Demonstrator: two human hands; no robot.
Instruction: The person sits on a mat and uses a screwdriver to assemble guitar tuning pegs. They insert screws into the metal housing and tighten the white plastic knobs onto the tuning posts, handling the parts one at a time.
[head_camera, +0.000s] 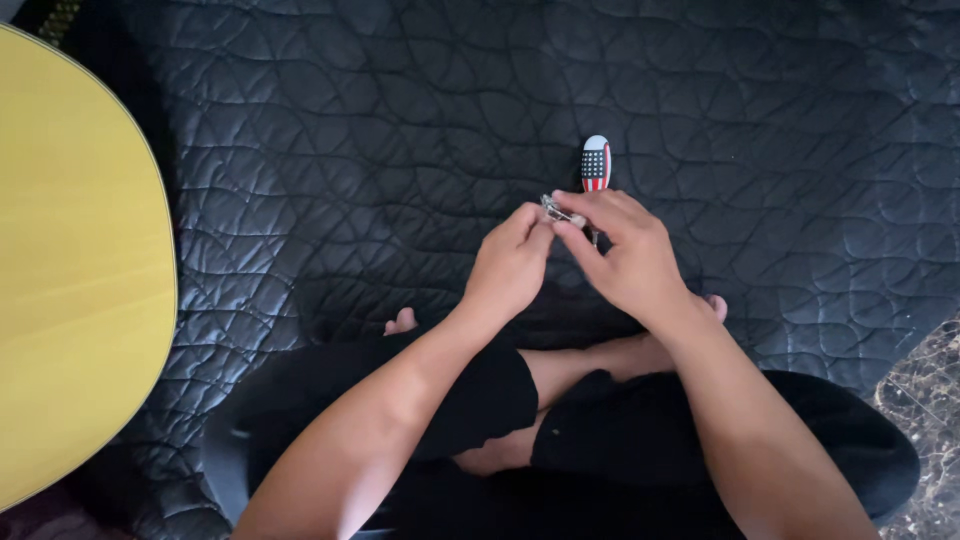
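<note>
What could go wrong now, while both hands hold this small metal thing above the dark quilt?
1. The small metal piece is pinched only at the fingertips of the left hand and right hand; it might slip.
2. If dropped, it could be hard to spot in the folds of the dark quilt.
3. Its thin ends look pointed and may prick a finger.
4. The striped oval object lies close and could be knocked.
</note>
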